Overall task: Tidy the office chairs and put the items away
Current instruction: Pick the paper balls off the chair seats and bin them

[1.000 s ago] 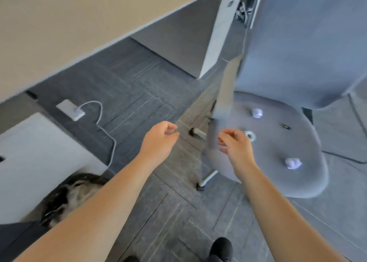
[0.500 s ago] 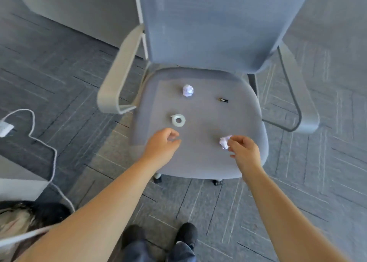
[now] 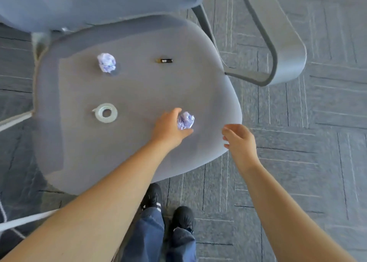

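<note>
A grey office chair seat (image 3: 139,83) fills the head view. On it lie a crumpled white-and-purple paper ball (image 3: 106,62) at the back left, a small black battery (image 3: 164,60) at the back, and a roll of clear tape (image 3: 105,112) on the left. A second crumpled paper ball (image 3: 185,120) sits near the front right of the seat. My left hand (image 3: 168,128) is curled around it, index finger above and thumb below. My right hand (image 3: 240,140) hovers just off the seat's right front edge, fingers loosely apart, holding nothing.
The chair's backrest (image 3: 99,1) rises at the top and its right armrest (image 3: 286,59) loops out to the right. Grey carpet tiles (image 3: 297,182) surround the chair. My black shoes (image 3: 182,218) stand at the seat's front edge. A white cable (image 3: 19,221) crosses the lower left.
My left hand has moved right onto the near paper ball and closed around it. My right hand has drawn back off that ball to the right. The view has come closer to the seat.
</note>
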The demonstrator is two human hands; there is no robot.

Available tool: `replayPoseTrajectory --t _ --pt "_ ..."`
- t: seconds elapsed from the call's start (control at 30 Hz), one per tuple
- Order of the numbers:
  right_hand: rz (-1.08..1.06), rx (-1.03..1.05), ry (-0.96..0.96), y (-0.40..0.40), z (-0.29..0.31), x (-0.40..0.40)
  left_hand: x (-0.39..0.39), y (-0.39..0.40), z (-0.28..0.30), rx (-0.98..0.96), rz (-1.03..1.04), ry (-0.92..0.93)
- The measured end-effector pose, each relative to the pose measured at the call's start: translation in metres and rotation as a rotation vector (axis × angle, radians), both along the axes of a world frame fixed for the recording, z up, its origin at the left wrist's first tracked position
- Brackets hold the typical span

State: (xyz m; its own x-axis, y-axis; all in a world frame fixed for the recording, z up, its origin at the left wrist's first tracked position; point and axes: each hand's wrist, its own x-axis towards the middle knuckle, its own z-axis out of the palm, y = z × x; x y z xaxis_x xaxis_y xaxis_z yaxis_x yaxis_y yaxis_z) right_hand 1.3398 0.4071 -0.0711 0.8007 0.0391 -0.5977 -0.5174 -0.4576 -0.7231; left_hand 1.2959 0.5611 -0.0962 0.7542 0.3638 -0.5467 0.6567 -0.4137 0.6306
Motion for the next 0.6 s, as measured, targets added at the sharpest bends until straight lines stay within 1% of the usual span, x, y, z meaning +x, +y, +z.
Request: replayPoseTrajectory --t 0.1,0.23,0.4,0.6 --pt "-0.015 -0.009 0.014 -0.001 -0.007 0.004 0.008 -0.002 -0.017 0.09 -0.024 -0.033" --pt "-0.007 -0.013 0.02 0.01 -0.005 0.009 0.01 0.011 -0.009 0.061 0.039 -0.091" --pt "0.069 0.013 0.021 0.056 0.014 0.013 0.003 0.056 0.03 0.0 0.245 -0.174" --pt "0.221 0.026 0.013 0.151 0.042 0.024 -0.03 0.142 0.069 -0.048 0.514 -0.156"
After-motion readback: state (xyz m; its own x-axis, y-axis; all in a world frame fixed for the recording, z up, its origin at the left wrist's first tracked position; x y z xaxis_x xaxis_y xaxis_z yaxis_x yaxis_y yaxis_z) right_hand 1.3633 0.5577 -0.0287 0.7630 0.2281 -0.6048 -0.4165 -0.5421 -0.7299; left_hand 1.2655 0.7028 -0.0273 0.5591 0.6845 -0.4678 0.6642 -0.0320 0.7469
